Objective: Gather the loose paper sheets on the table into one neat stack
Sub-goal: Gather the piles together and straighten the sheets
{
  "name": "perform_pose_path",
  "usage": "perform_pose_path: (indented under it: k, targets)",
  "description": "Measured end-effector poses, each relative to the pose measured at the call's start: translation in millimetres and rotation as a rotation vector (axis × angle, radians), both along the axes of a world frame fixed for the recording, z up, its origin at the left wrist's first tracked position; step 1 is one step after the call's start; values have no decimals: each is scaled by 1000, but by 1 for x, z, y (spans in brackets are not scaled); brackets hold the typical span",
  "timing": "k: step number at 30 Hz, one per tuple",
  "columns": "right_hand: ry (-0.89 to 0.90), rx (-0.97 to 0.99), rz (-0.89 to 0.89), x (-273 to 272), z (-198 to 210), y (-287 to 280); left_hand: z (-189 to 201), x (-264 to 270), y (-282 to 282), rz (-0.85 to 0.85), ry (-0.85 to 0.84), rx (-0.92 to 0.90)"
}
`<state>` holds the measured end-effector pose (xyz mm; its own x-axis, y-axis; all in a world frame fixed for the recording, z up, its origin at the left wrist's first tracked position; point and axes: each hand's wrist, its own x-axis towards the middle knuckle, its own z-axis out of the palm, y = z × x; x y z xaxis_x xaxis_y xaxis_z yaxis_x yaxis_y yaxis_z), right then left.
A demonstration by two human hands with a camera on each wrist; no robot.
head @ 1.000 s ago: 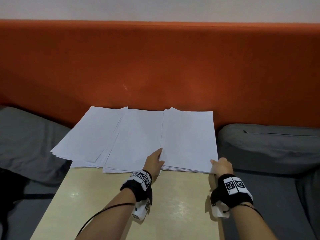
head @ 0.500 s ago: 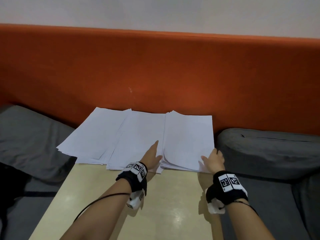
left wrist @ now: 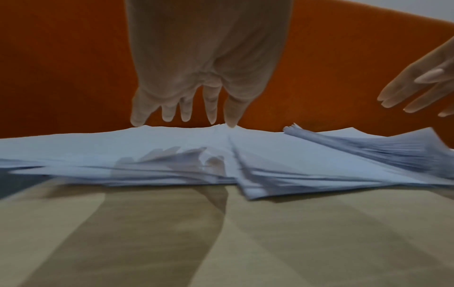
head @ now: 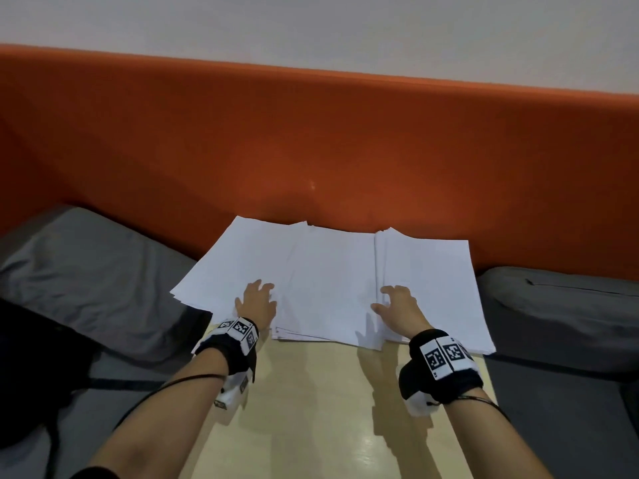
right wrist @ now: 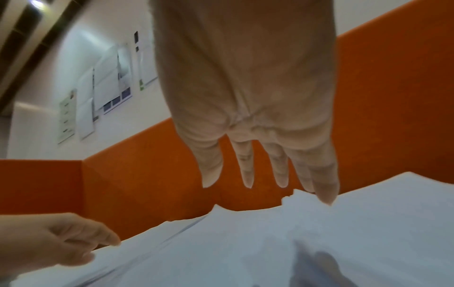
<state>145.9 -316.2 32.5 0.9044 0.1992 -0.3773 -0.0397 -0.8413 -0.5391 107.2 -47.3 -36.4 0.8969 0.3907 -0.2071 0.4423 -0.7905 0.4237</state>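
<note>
Wall posters [right wrist: 108, 91] too blurred to read.

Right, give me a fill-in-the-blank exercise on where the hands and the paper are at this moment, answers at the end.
1. The paper sheets lie fanned out in roughly ____ overlapping piles at the table's far end.
2. Behind the sheets rises a padded backrest coloured ____.
3. The left hand is over the ____ pile, with fingers spread.
4. Each wrist wears a black band with ____ square markers.

Missing words: three; orange; left; black-and-white
</note>
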Motion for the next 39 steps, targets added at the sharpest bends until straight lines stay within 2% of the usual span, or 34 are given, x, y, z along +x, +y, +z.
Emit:
perform_pose_path:
  k: [7,10,13,16,20,22,24,29,32,36,39]
  targets:
    - [47,-45,237,-7,-5,128,3,4,98,60,62,54]
    - [92,-74,261,-8,-11,170,3,13,140,18,51,75]
    - [142,-141,223,-5,-21,192,5,26,177,86,28,71]
    - [196,-228,170,-2,-36,200,2,41,200,180,10,-46]
    - [258,-288,122,-1,-51,196,-14,64,208,278,90,-392]
    - [268,-308,85,2,-55,193,-21,70,203,201,192,-443]
    - [283,-305,47,5,-58,195,-25,76,193,105,207,-454]
    - [218,-142,34,14,-55,201,-18,81,175,194,79,-688]
    - [199,68,8,13,-53,203,-11,78,173,289,84,-830]
    - [185,191,2,2,-56,201,-8,71,174,292,117,-910]
    - [138,290,-96,-3,-57,198,-3,68,174,274,137,-1059]
